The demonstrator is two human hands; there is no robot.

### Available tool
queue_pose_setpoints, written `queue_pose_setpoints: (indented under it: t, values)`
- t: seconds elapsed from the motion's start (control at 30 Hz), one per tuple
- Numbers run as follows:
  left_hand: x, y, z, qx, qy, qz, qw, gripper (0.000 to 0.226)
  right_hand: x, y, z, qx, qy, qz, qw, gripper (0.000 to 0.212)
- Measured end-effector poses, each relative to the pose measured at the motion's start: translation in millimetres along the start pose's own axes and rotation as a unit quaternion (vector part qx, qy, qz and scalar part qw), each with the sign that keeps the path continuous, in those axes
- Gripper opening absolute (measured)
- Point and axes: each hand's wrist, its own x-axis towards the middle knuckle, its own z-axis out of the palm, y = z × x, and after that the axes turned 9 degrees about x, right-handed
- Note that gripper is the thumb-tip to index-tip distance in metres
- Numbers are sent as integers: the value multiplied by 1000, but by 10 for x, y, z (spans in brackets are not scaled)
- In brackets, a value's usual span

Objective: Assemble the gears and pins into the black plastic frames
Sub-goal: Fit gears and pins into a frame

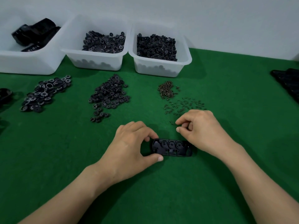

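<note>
- While the left hand (129,146) pinches the L end of the black frame (172,147) between thumb (near edge) and fingertips (far edge), the frame lies flat on the green surface (161,183), open side up. This grip keeps it from sliding during insertion.
- Frame position: centre-front of the surface, between the two hands, long axis L–R. Three gears (171,145) sit in a row inside it.
- Grip of the right hand (202,130): nearly closed, thumb and index tips drawn together, other fingers curled. Poss. a pin is held between the tips; too small to confirm.
- The right hand hovers between the loose pins (184,105) and the R end of the frame, i.e. the shortest path from supply to work.
- Stock is staged by type: gear pile (110,96) centre, marked gear pile (45,92) left, screw heap (167,90) beside the pins, refill tubs (159,68) at rear.
- Est. step: pin fitting, gears already seated.
</note>
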Motion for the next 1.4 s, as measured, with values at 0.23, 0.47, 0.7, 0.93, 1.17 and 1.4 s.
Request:
queue_pose_setpoints:
  t: [0.23, 0.47, 0.7, 0.93, 1.17, 1.4]
  values:
    - [-11, -1, -1, 7, 3, -2, 1000, 41, -96, -69, -30, 34, 12, -33, 999, 12]
    - [-5, -2, 1, 13, 7, 0, 1000, 39, -286, -136, 163, 171, -10, -82, 982, 5]
    - [-8, -1, 10, 11, 12, -1, 1000, 39, -307, -72, 224, 153, 11, -109, 982, 5]
    - [1, 6, 10, 12, 13, -1, 1000, 38, -303, -96, 209, 140, 15, -109, 984, 8]
    - [-3, 2, 6, 13, 10, -2, 1000, 40, -200, -115, 30, 119, -55, -89, 987, 9]
    - [1, -6, 8, 7, 6, 0, 1000, 41, 155, 8, -45, 72, 7, 8, 997, 8]
